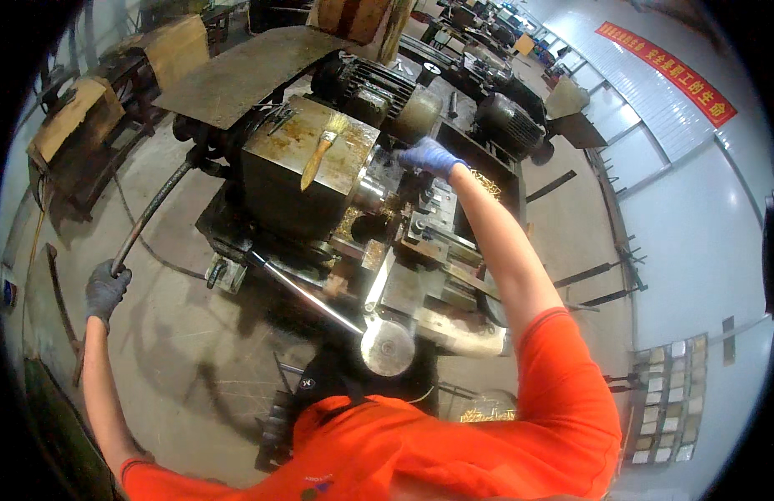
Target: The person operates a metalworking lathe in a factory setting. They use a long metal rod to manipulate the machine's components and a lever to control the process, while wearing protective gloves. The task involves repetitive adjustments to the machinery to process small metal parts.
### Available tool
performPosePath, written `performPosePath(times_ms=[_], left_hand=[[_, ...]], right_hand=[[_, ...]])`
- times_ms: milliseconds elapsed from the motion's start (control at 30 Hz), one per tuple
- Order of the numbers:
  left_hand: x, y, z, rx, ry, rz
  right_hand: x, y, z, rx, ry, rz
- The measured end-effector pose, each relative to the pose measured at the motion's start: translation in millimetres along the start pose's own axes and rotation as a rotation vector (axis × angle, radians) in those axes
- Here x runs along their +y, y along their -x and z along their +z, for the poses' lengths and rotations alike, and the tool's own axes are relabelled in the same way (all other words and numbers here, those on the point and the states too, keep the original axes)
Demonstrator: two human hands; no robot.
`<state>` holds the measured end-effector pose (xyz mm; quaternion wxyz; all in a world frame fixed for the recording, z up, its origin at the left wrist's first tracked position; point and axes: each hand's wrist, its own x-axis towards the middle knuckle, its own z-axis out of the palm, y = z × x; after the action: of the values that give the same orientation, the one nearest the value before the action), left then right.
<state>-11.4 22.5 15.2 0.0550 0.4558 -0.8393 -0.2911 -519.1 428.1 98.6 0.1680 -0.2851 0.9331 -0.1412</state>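
My left hand (108, 290), in a dark grey glove, is wrapped round the lower end of a long metal lever (157, 200) that runs up to the left side of a lathe. My right hand (433, 157), in a blue-grey glove, reaches across the lathe to the spindle end (372, 194). Its fingers are drawn together there, and what they hold, if anything, is too small to make out. A wooden-handled brush (320, 154) lies on top of the lathe's oily headstock (274, 150). Below my right forearm are the tool slide (428, 234) and a round metal handwheel (387, 346).
A shiny lever (307, 294) slants toward me from the lathe's front. Brass-coloured chips (487, 184) lie in the tray behind the slide, and more chips (487, 415) sit low beside me. A flat metal sheet (253, 71) juts out over the headstock's left. Other machines (508, 121) stand beyond.
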Motion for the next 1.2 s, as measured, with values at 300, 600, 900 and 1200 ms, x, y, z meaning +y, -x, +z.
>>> performPosePath(times_ms=[300, 600, 900, 1200], left_hand=[[7, 5, 1, 0.058, -0.065, -0.012], [-41, -36, 16, 0.139, -0.268, 0.045], [90, 120, 70, 0.287, -0.274, -0.004], [84, 112, 84, 0.375, -0.335, 0.094]], right_hand=[[-3, 41, -23, 0.202, 0.05, -0.155], [-28, 113, 26, 0.21, 0.265, -0.497], [-39, 124, 48, 0.276, 0.233, -0.466], [63, 167, -10, 0.439, 0.273, -0.207]])
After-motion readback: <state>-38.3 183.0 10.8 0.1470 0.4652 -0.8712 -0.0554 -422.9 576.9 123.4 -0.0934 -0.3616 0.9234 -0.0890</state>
